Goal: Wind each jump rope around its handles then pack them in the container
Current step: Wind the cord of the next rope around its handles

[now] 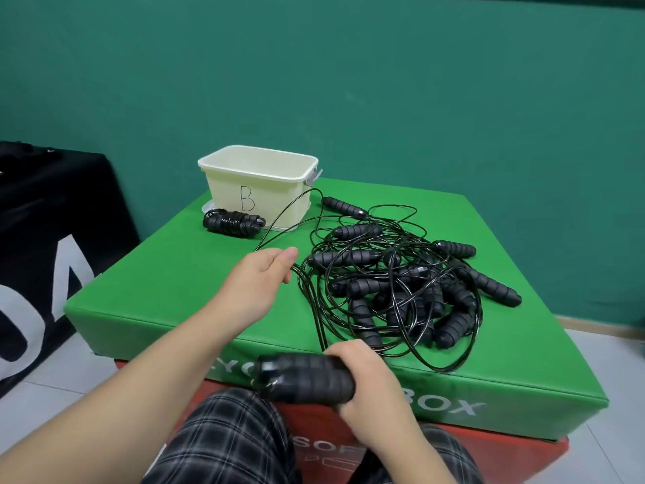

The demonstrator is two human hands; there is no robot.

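Note:
My right hand (363,372) grips a pair of black foam jump-rope handles (300,377) held together at the near edge of the green box. My left hand (260,277) is further out, pinching that rope's thin black cord (279,228), which loops up toward the container. A tangled pile of several black jump ropes (405,284) lies on the right half of the box. One wound rope bundle (232,221) rests in front of the cream plastic container (223,183) marked "B", whose inside looks bare.
The green padded box (167,274) sits on a red box (314,434). A black padded block with white lettering (45,239) stands at the left. A green wall is behind, tiled floor around. My plaid-trousered knees are below.

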